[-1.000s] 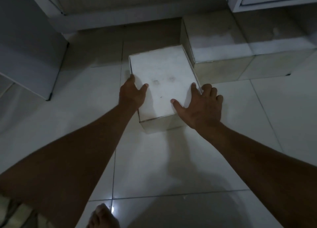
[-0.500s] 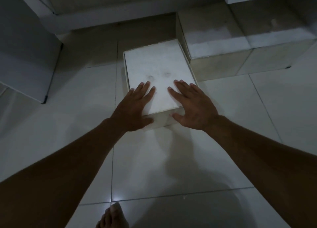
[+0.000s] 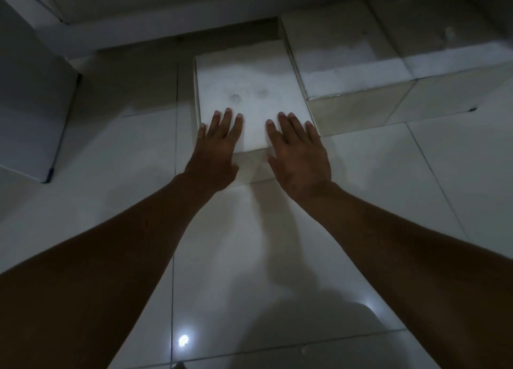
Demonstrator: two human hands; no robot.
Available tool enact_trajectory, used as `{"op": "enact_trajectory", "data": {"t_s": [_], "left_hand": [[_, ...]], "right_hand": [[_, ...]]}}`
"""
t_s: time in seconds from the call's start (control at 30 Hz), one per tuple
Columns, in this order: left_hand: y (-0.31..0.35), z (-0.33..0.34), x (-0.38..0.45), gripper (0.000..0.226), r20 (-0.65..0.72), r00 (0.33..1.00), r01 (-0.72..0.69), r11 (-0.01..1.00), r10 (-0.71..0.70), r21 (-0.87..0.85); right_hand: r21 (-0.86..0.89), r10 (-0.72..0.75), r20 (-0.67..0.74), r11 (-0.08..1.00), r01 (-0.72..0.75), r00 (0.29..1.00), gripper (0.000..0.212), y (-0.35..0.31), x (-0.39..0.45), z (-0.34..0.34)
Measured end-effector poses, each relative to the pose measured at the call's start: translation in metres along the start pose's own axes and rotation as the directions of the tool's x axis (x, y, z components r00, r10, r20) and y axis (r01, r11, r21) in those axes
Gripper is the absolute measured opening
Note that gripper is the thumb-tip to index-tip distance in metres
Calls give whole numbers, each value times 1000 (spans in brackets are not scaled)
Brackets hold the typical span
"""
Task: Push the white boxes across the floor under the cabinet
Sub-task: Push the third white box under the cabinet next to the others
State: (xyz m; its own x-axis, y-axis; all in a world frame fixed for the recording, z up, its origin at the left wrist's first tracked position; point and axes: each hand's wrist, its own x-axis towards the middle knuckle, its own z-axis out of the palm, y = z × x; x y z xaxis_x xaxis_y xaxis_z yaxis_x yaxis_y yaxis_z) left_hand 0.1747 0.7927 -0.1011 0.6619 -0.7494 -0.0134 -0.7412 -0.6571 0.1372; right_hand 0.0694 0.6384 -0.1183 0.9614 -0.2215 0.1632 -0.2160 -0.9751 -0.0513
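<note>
Three white boxes stand on the floor (image 3: 277,257): the near box (image 3: 249,90), a middle box (image 3: 341,63) touching its right side, and a far box (image 3: 449,43) further right. Two hands, the left hand (image 3: 218,149) and the right hand (image 3: 298,152), lie flat with straight fingers on the near box. One cabinet (image 3: 30,104) stands at the left. One bright light spot (image 3: 183,341) shines on the tiles.

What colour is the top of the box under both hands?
White, with two faint dark smudges near the middle of the box; the head view shows it.
</note>
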Motion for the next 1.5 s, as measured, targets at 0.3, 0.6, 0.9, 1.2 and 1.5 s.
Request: {"op": "enact_trajectory", "data": {"t_s": [0.3, 0.6, 0.9, 1.2, 1.5], "left_hand": [[-31, -1, 42, 98, 9, 998, -55, 998, 54, 22], [-47, -2, 72, 99, 6, 999, -49, 998, 49, 27], [-52, -2, 81, 100, 17, 998, -55, 998, 54, 45], [-47, -7, 84, 104, 50, 999, -13, 995, 8, 103], [5, -34, 54, 69, -213, 975, -69, 996, 57, -49]], "right_hand": [[-17, 18, -122, 1000, -20, 992, 62, 2, 40, 25], [-33, 16, -111, 999, -20, 994, 62, 9, 69, 32], [-9, 17, -98, 1000, -18, 995, 62, 12, 78, 31], [-53, 46, -20, 997, -47, 999, 65, 9, 84, 25], [80, 101, -177, 993, -88, 979, 53, 32, 34, -23]]}}
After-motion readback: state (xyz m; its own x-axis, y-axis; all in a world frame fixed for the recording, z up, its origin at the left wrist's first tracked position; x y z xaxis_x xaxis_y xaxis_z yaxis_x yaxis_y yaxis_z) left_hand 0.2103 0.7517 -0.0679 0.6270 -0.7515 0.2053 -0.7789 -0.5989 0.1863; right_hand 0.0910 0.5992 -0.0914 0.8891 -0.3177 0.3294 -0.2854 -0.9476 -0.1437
